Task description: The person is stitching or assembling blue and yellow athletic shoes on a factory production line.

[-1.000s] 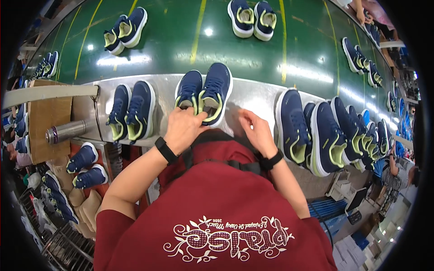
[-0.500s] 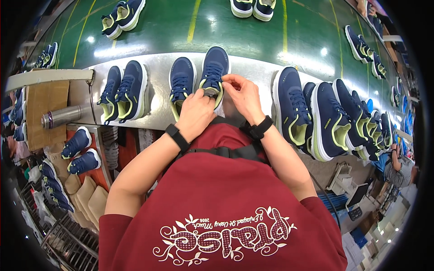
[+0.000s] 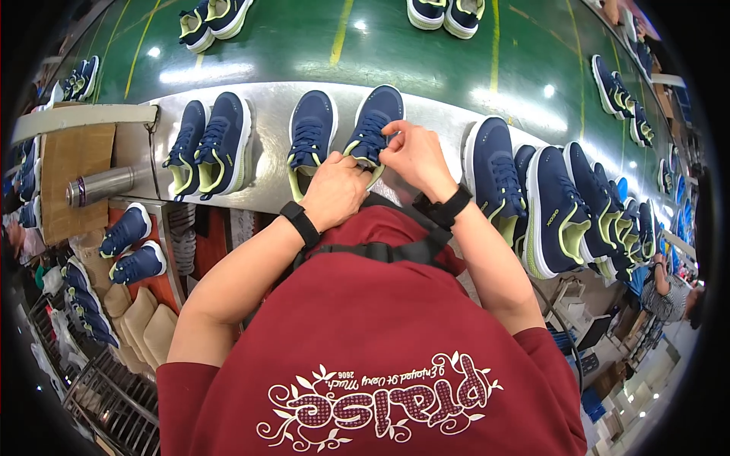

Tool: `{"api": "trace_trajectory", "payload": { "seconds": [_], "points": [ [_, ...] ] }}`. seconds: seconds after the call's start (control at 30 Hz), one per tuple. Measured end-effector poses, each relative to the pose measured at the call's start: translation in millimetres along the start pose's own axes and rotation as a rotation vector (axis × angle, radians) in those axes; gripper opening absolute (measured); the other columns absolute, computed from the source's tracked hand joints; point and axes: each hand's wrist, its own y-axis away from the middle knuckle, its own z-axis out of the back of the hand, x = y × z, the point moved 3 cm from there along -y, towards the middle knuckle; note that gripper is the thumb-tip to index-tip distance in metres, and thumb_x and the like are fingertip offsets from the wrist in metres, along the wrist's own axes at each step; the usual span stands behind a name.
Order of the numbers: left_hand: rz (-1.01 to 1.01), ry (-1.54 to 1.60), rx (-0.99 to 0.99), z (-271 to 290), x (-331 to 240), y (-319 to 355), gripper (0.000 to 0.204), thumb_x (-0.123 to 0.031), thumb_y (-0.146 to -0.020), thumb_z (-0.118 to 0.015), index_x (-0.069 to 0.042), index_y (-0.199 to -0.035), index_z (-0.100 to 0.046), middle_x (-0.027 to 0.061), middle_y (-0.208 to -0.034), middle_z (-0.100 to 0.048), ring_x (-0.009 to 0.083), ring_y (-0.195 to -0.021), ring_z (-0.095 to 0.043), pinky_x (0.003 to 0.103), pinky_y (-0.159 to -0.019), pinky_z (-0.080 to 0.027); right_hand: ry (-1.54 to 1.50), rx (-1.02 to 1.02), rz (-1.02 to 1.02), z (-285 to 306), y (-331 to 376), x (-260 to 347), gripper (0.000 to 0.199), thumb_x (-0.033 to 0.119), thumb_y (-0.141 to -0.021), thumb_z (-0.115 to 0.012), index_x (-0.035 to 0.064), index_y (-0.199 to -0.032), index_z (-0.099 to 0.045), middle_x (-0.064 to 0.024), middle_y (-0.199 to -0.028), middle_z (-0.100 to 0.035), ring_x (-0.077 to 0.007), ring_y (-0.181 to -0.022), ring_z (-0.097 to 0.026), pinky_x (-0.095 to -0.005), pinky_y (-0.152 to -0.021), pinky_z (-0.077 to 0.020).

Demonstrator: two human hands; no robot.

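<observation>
Both hands at the heel of one navy shoe on the steel ledge beside a green conveyor.

The green conveyor (image 3: 319, 45) runs across the top of the view and carries pairs of shoes; just below it lies the steel ledge (image 3: 266, 114), the landmark here. On the ledge's middle stands a navy shoe (image 3: 372, 129) with a lime heel, its partner shoe (image 3: 310, 140) just left of it. The left hand (image 3: 334, 194) is curled closed against the navy shoe's heel end; whether it grips, I cannot tell. The right hand (image 3: 414, 156) pinches with bent fingers at the shoe's collar, thumb and forefinger together. Left along the ledge sits another pair (image 3: 209, 144); right along it a crowded row of shoes (image 3: 563, 205) stands on edge. A metal flask (image 3: 99, 186) lies off the ledge's left end, on a brown board.
</observation>
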Motion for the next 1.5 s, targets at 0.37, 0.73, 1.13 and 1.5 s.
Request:
{"api": "trace_trajectory", "payload": {
  "seconds": [0.37, 0.73, 1.13, 1.5],
  "points": [
    [0.002, 0.12, 0.013, 6, 3, -4, 0.025, -0.022, -0.078, -0.067, -0.003, -0.091, -0.061, 0.0107, -0.086, -0.062, 0.0265, -0.092, -0.056, 0.038, -0.079, -0.038, 0.097, 0.229, 0.09, 23, 6, -15, 0.072, 0.032, -0.072, -0.074, -0.0059, -0.127, -0.048, -0.0266, -0.095, -0.065, -0.0364, -0.093, -0.064, -0.0397, -0.081, -0.0491],
    [0.472, 0.546, -0.455, 43, 30, -6, 0.015, -0.008, -0.083, -0.061, -0.004, -0.097, -0.066, 0.01, -0.081, -0.067, 0.0217, -0.071, -0.065, 0.032, -0.069, -0.052, 0.223, 0.015, 0.099, -27, 21, -22, 0.062, 0.015, -0.08, -0.06, -0.0012, -0.135, -0.036, -0.0272, -0.086, -0.064, -0.0424, -0.084, -0.063, -0.0459, -0.073, -0.0484],
    [0.602, 0.659, -0.246, 24, 43, -15, 0.026, -0.013, -0.081, -0.068, -0.001, -0.104, -0.068, 0.0119, -0.083, -0.071, 0.0182, -0.075, -0.069, 0.028, -0.07, -0.053, 0.235, -0.048, 0.168, -36, 33, -21, 0.06, 0.003, -0.075, -0.053, -0.0154, -0.129, -0.034, -0.0282, -0.069, -0.06, -0.0439, -0.069, -0.062, -0.047, -0.067, -0.0496],
    [0.481, 0.382, -0.277, 29, 27, -33, 0.03, -0.007, -0.069, -0.064, -0.003, -0.099, -0.065, 0.0079, -0.071, -0.065, 0.0243, -0.065, -0.065, 0.034, -0.063, -0.051, 0.245, -0.041, 0.167, -34, 34, -24, 0.059, -0.001, -0.074, -0.056, -0.0184, -0.126, -0.034, -0.0281, -0.075, -0.061, -0.0425, -0.069, -0.062, -0.0452, -0.063, -0.0506]
  ]
}}
